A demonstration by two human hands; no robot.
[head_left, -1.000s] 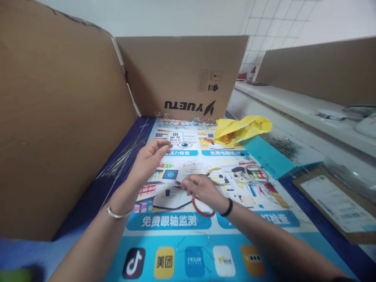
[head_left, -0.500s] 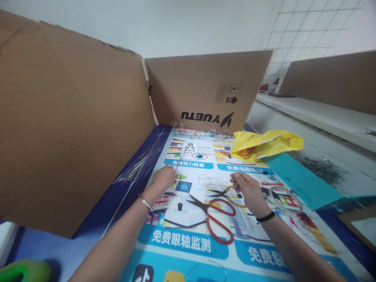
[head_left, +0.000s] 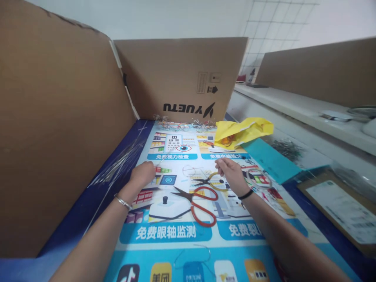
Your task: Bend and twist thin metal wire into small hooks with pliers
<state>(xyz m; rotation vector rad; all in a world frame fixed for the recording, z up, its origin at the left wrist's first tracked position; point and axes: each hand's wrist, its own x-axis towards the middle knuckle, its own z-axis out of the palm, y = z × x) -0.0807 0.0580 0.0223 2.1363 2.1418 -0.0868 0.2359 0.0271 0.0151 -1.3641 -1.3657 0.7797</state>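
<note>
My left hand, a metal bangle on its wrist, is closed around a thin silvery wire that sticks out past the fingers. Across the printed sheet, my right hand has its fingertips pinched together; whatever is between them is too small to make out. Just left of that hand lies a small pair of scissors with yellow handles. Larger scissors with red handles rest open between my forearms. A thin wire loop lies between the hands, and a curled wire is nearer to me.
Cardboard panels stand at the back and left. A bundle of straight wires lies along the left. To the right are a yellow bag, a teal box, a wire coil and a dark heap of wire pieces.
The view has swung right and slightly down, so things appear further left. Both hands keep their closed grips, about as far apart as before.
</note>
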